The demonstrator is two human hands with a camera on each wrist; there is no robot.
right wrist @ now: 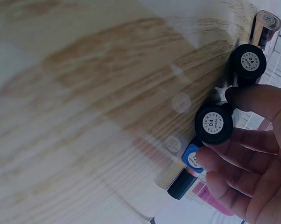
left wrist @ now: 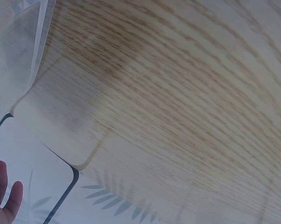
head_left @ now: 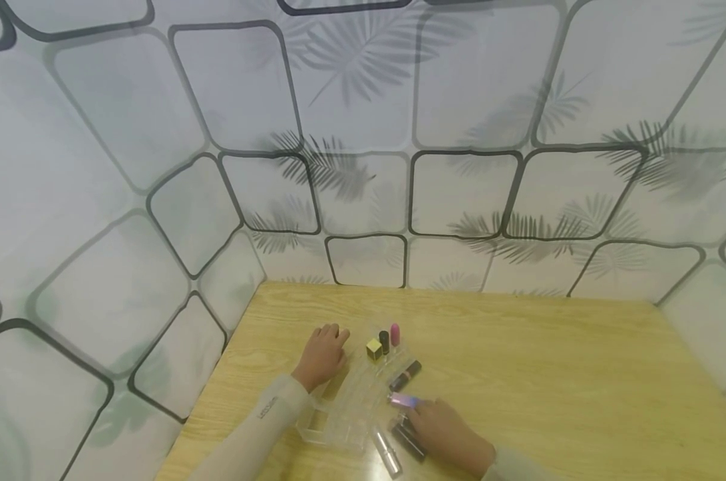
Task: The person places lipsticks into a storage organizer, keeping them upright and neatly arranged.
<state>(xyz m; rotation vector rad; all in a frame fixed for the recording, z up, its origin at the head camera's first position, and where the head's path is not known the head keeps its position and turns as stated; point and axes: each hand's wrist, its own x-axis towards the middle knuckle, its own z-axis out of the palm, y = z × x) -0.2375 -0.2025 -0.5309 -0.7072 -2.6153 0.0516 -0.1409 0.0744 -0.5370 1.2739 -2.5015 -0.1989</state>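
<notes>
My right hand (head_left: 449, 434) is low over the table, thumb and forefinger pinching a black lipstick tube (right wrist: 214, 123) whose round end carries a white "04" label. A second black tube (right wrist: 249, 63) with the same label lies just past the thumb. Under the other fingertips is a blue-ended tube (right wrist: 193, 156), seen as a shiny violet tube (head_left: 403, 400) in the head view. Beside the far left side of a clear, tiered lipstick organizer (head_left: 350, 407) is my left hand (head_left: 323, 354), fingers loosely extended. Only some of its fingers (left wrist: 1, 179) show in the left wrist view.
In the organizer's far end stand a pink lipstick (head_left: 395, 334), a black tube (head_left: 384, 342) and a gold-topped square tube (head_left: 374, 349). A banded dark tube (head_left: 405, 376) and a silver tube (head_left: 388, 454) lie along its right side. Patterned walls border the wooden table (head_left: 537, 374).
</notes>
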